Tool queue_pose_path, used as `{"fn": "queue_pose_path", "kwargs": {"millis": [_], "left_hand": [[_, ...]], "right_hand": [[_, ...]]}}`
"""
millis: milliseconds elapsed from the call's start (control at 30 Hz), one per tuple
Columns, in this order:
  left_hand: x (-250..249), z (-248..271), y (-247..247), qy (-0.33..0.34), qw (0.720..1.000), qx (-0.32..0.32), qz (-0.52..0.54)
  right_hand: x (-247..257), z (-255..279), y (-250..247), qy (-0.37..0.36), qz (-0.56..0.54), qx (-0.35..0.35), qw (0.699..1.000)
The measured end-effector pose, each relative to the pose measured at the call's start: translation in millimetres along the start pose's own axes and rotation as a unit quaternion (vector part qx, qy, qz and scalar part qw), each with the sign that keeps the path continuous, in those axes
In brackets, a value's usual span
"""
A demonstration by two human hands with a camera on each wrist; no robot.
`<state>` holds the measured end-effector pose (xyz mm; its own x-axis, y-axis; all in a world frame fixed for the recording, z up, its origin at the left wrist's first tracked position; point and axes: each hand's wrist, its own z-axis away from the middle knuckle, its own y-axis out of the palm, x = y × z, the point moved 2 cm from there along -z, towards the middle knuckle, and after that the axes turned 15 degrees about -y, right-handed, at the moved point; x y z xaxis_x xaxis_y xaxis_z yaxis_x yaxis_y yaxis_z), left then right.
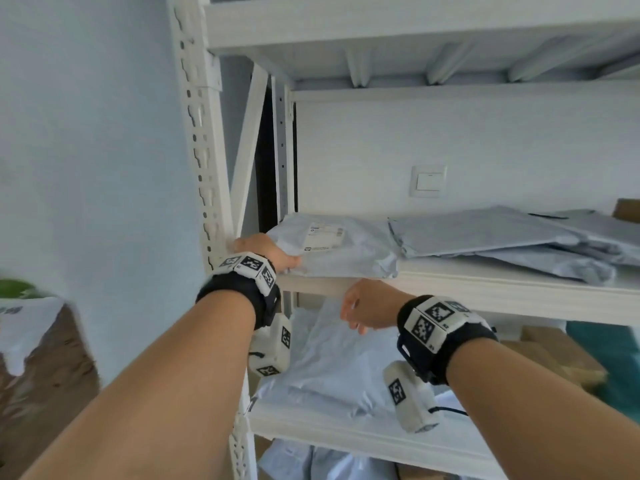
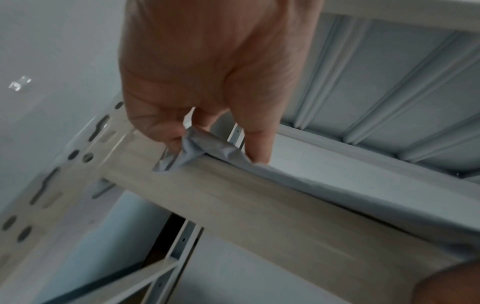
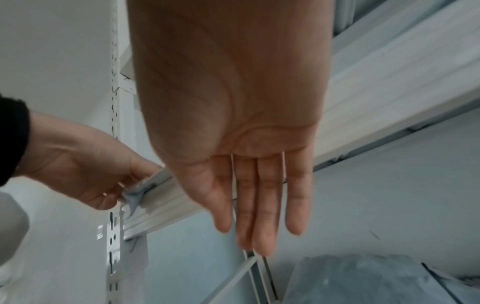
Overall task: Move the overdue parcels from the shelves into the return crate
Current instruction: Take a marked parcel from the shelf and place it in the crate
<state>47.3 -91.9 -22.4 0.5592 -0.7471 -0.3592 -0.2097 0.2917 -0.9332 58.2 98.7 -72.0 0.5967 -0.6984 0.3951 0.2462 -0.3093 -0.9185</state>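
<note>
Right hand [image 3: 233, 123] flat beneath shelf beam [image 1: 450, 289]; stacked mailers [image 1: 502, 237] alongside

Pale wall [image 1: 86, 133] with switch [image 1: 428, 181] behind white shelving [image 1: 450, 289].

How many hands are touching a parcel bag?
1. The left hand pinches the corner of the grey plastic parcel bag with the white label on the white shelf board. The right hand hangs open below the board.

Open room above the grey parcel [image 1: 332, 251]; upright post [image 1: 204, 161] and piled mailers [image 1: 502, 240] flank it
</note>
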Motion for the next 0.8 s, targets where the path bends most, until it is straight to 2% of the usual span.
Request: {"fn": "queue_pose_path", "kwargs": {"millis": [133, 200, 233, 300, 367, 400, 500, 533, 600, 667, 733, 800], "left_hand": [[7.5, 4.9, 10.1, 0.046, 0.994, -0.010, 0.099], [11.9, 11.0, 9.3, 0.051, 0.988, -0.026, 0.143], [14.0, 14.3, 6.4, 0.052, 0.987, -0.028, 0.148], [18.1, 14.5, 2.9, 0.042, 0.982, -0.021, 0.185], [25.2, 11.4, -0.2, -0.001, 0.968, -0.022, 0.250], [27.0, 6.8, 2.0, -0.012, 0.957, -0.018, 0.289], [32.0, 3.8, 14.7, -0.012, 0.960, 0.037, 0.278], [36.5, 5.9, 16.2, -0.027, 0.942, 0.083, 0.323], [41.3, 8.2, 17.5, 0.005, 0.946, 0.135, 0.295], [46.9, 0.8, 26.7, 0.030, 0.949, 0.218, 0.226], [52.3, 0.9, 32.0, 0.028, 0.928, 0.301, 0.220], [54.3, -7.7, 40.9, 0.019, 0.902, 0.342, 0.264]], "right_hand": [[3.3, 13.4, -19.8, 0.062, 0.027, -0.059, 0.996], [3.4, 21.2, -31.5, 0.082, 0.042, -0.115, 0.989], [2.1, 24.7, -38.9, 0.092, 0.054, -0.175, 0.979], [-2.9, 33.0, -51.8, 0.112, 0.043, -0.325, 0.938], [-9.0, 36.8, -58.8, 0.129, -0.048, -0.415, 0.899], [-9.6, 37.0, -57.9, 0.144, -0.127, -0.418, 0.888], [-13.1, 30.9, -48.7, 0.169, -0.325, -0.387, 0.846], [-12.2, 28.6, -47.4, 0.169, -0.352, -0.386, 0.836], [-11.8, 22.3, -44.2, 0.174, -0.368, -0.384, 0.829], [-12.0, 18.3, -40.1, 0.184, -0.325, -0.382, 0.845], [-15.5, 17.0, -36.8, 0.190, -0.286, -0.394, 0.853], [-23.1, 16.6, -36.8, 0.193, -0.275, -0.398, 0.853]]}}
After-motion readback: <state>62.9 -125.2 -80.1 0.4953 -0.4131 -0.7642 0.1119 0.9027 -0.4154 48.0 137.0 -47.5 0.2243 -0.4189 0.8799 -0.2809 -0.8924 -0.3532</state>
